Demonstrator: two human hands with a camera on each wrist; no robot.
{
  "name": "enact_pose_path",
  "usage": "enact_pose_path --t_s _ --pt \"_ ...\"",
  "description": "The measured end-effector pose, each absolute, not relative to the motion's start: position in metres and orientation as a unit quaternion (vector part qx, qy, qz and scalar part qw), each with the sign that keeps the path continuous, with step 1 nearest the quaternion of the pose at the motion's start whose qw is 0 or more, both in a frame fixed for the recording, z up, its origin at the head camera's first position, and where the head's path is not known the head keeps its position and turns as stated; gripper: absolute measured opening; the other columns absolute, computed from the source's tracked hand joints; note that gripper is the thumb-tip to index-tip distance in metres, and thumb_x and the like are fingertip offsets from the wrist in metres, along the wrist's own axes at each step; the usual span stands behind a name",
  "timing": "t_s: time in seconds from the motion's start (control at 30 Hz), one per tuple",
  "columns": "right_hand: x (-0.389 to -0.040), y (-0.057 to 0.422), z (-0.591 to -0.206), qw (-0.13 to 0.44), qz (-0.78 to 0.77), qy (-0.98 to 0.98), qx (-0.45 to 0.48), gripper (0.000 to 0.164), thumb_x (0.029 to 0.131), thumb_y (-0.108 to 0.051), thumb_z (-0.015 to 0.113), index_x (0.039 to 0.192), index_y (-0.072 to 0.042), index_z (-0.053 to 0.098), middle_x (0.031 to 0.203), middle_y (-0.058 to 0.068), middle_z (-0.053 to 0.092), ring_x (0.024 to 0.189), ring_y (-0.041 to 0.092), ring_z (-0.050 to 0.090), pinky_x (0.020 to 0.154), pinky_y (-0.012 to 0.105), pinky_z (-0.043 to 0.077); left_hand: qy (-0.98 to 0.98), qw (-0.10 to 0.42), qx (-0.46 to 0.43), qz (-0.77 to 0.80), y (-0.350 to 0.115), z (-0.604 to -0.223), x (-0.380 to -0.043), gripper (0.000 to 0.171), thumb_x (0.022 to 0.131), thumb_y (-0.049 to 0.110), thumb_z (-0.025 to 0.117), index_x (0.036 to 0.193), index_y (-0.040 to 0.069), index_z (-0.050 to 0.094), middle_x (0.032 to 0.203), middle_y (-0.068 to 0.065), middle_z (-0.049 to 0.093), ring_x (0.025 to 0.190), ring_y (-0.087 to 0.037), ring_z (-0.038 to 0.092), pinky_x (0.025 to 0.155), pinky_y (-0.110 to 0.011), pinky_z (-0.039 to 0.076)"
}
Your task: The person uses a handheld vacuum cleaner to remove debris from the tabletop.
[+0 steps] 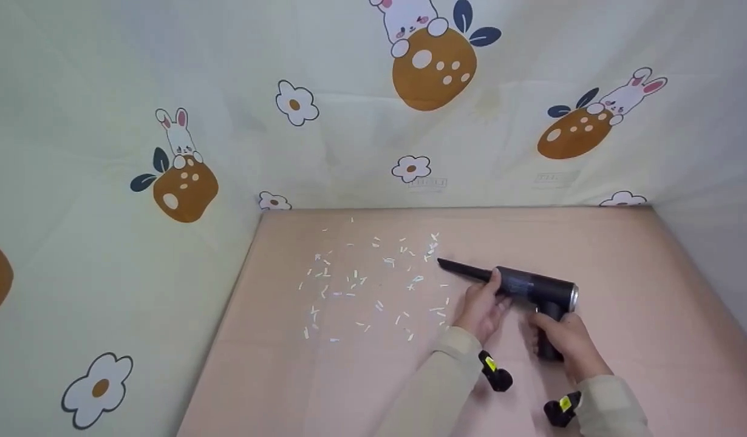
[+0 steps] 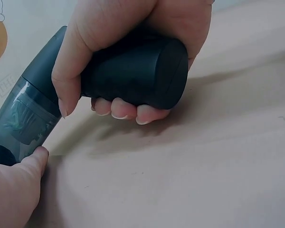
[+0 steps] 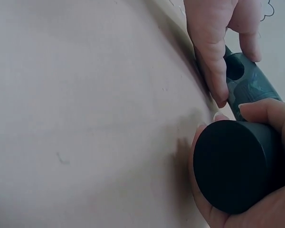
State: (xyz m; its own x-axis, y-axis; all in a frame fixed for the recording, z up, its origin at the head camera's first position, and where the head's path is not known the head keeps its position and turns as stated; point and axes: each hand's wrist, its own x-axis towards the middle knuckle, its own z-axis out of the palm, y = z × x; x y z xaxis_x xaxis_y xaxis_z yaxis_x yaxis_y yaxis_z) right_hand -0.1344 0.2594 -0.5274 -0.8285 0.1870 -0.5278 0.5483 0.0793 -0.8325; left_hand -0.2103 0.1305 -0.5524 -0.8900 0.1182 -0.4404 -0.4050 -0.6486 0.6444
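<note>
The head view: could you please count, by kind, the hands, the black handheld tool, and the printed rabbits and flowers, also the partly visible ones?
Hands: 2
Black handheld tool: 1
Printed rabbits: 3
Printed flowers: 5
Total: 11

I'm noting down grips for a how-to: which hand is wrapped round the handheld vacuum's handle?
The right hand: its fingers curl round the black handle. The left hand instead holds the clear barrel, nearer the nozzle.
</note>
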Motion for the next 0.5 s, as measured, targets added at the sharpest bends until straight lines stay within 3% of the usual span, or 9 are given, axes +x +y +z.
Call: enact_pose_path --t_s 0.27,0.5 --pt "-0.133 0.266 -0.529 0.149 -0.613 0.736 0.246 0.038 0.097 -0.023 0.061 0.115 0.004 0.041 0.074 0.003 0.063 0.062 0.016 0.060 0.059 0.029 0.056 0.403 0.149 -0.192 0.882 0.131 -0.552 -0.206 0.041 0.099 0.025 0.067 0.121 -0.009 0.060 0.113 -0.016 0.073 0.109 -0.026 0.069 0.101 -0.041 0.057" --pt "-0.131 0.275 -0.533 0.149 -0.594 0.747 0.258 0.038 0.097 -0.025 0.060 0.115 0.003 0.042 0.073 0.003 0.062 0.062 0.015 0.060 0.059 0.030 0.056 0.388 0.153 -0.209 0.885 0.135 -0.550 -0.199 0.036 0.096 0.026 0.071 0.114 -0.005 0.062 0.104 -0.015 0.070 0.094 -0.019 0.068 0.093 -0.037 0.060"
